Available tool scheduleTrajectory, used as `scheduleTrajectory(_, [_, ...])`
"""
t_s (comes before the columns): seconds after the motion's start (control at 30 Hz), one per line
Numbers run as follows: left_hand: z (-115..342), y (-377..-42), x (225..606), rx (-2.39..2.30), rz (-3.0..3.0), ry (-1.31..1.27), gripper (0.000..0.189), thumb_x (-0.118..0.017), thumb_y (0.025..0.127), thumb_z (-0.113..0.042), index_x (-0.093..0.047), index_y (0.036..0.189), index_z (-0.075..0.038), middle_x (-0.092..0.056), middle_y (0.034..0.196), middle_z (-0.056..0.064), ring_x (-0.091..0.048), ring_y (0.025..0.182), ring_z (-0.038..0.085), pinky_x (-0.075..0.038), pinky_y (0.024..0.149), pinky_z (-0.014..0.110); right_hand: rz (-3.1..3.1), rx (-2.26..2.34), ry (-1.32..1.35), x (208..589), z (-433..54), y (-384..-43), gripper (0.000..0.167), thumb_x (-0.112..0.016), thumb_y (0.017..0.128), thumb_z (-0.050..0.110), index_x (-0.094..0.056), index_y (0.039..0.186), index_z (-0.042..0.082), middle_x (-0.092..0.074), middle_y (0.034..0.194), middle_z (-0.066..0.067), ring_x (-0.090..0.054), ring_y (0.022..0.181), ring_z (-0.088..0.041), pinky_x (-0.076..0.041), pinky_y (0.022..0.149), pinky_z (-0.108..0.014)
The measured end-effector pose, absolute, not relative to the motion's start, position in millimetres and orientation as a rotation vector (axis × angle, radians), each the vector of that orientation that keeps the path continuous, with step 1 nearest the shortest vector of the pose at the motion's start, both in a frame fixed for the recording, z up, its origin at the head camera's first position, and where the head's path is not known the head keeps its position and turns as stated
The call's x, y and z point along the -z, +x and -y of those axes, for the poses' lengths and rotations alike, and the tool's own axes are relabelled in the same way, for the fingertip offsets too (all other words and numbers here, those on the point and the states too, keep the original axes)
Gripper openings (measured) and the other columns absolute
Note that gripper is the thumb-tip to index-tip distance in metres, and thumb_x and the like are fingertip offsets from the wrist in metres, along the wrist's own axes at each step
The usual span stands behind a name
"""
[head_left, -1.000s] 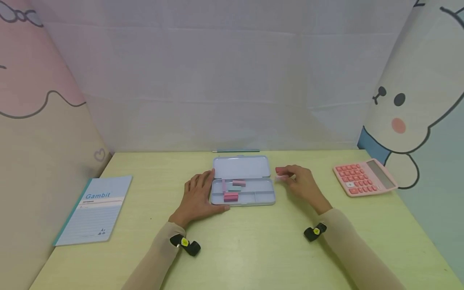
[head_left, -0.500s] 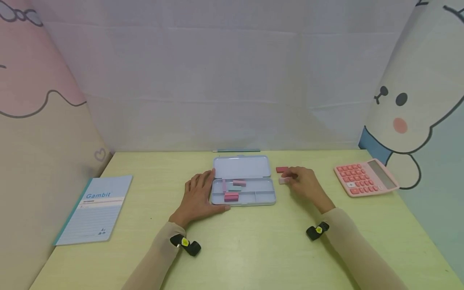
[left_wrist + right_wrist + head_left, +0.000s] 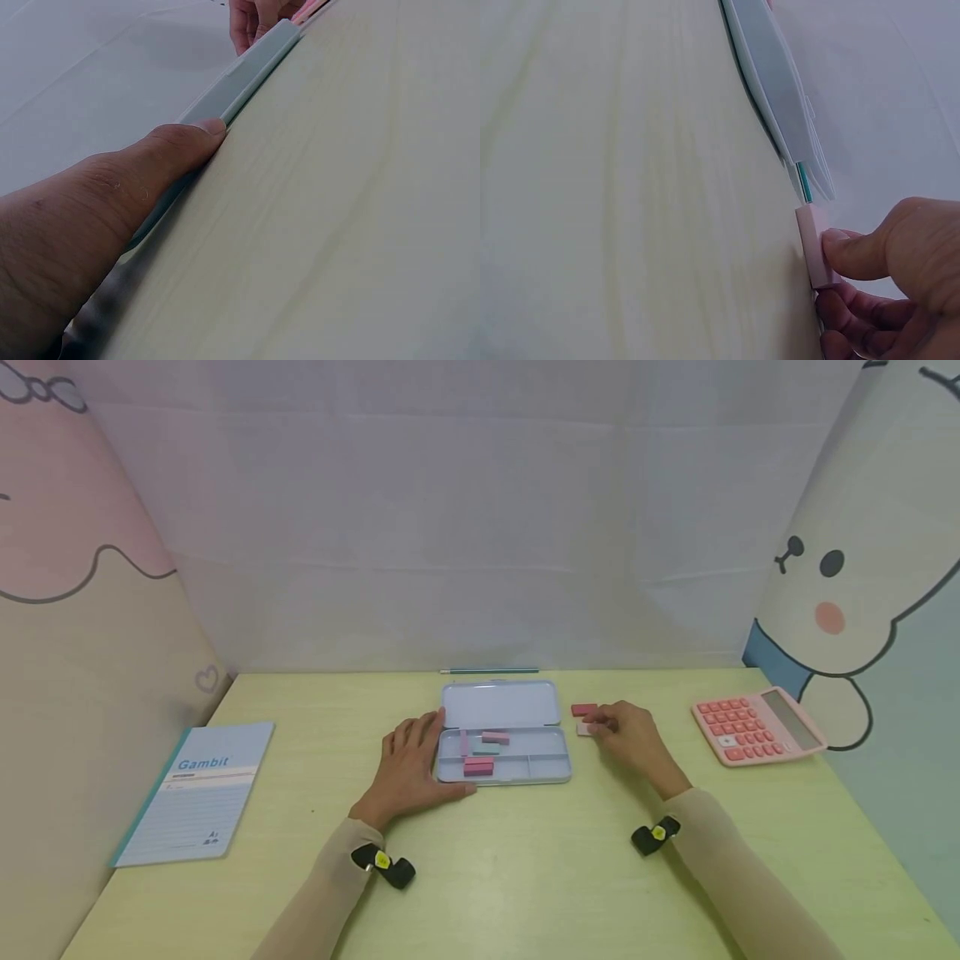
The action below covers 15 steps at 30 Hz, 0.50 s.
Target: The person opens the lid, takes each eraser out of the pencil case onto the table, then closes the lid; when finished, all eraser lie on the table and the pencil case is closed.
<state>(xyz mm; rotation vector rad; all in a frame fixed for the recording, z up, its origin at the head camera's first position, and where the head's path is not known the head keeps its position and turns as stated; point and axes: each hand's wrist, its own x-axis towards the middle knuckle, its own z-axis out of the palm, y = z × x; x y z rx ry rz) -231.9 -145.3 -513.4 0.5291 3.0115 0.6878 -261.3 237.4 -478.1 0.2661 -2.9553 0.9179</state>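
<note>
A pale blue pencil case (image 3: 546, 768) lies open on the table, its lid (image 3: 499, 705) laid back. In its compartments are a mint block (image 3: 486, 749), mauve blocks (image 3: 495, 738) and darker pink blocks (image 3: 478, 767). My left hand (image 3: 408, 772) rests against the case's left side, with the thumb along its front edge, as the left wrist view also shows. Just right of the case, my right hand (image 3: 632, 740) pinches a pale pink rectangular block (image 3: 816, 247) between thumb and fingers. A dark pink block (image 3: 583, 710) lies behind it, partly covered by that hand.
Behind the lid lies a teal pencil (image 3: 491, 671), near the back wall. A pink calculator (image 3: 757, 727) sits at the right, a notebook (image 3: 197, 795) at the left. Printed cloth panels rise at the back and both sides.
My right hand has moved slightly right, away from the case, with the pale pink block. The dark pink block shows more fully than before. My left hand stays in place.
</note>
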Motion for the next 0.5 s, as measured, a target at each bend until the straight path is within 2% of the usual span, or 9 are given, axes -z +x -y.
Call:
scheduleTrajectory(0.17, [145.5, -232.0, 513.7, -0.679, -3.015, 0.525, 0.133, -0.075, 0.075, -0.082, -0.014, 0.175, -0.019, -0.028, 0.177, 0.01, -0.023, 0.16, 0.044, -0.021, 0.126, 0.066, 2.941, -0.921, 0.293, 478.8, -238.6, -263.2, 0.018, -0.068, 0.103, 0.01, -0.081, 0.112, 0.002, -0.077, 0.106, -0.018, -0.068, 0.094, -0.031, -0.054, 0.084, -0.046])
scheduleTrajectory(0.33, [145.5, -232.3, 514.0, -0.681, -3.019, 0.53, 0.133, -0.075, 0.075, -0.082, -0.014, 0.175, -0.019, -0.028, 0.177, 0.011, -0.024, 0.16, 0.044, -0.022, 0.126, 0.066, 2.924, -0.94, 0.316, 478.9, -238.1, -265.1, 0.015, -0.07, 0.102, 0.009, -0.08, 0.109, 0.001, -0.077, 0.102, -0.018, -0.068, 0.091, -0.031, -0.053, 0.082, -0.043])
scheduleTrajectory(0.5, [145.4, -232.3, 514.5, -0.688, -3.023, 0.536, 0.133, -0.075, 0.075, -0.082, -0.015, 0.175, -0.018, -0.029, 0.176, 0.011, -0.024, 0.16, 0.044, -0.022, 0.126, 0.067, 2.912, -0.928, 0.299, 475.5, -236.9, -265.4, 0.018, -0.071, 0.1, 0.008, -0.081, 0.112, 0.001, -0.075, 0.102, -0.02, -0.065, 0.089, -0.03, -0.05, 0.078, -0.038])
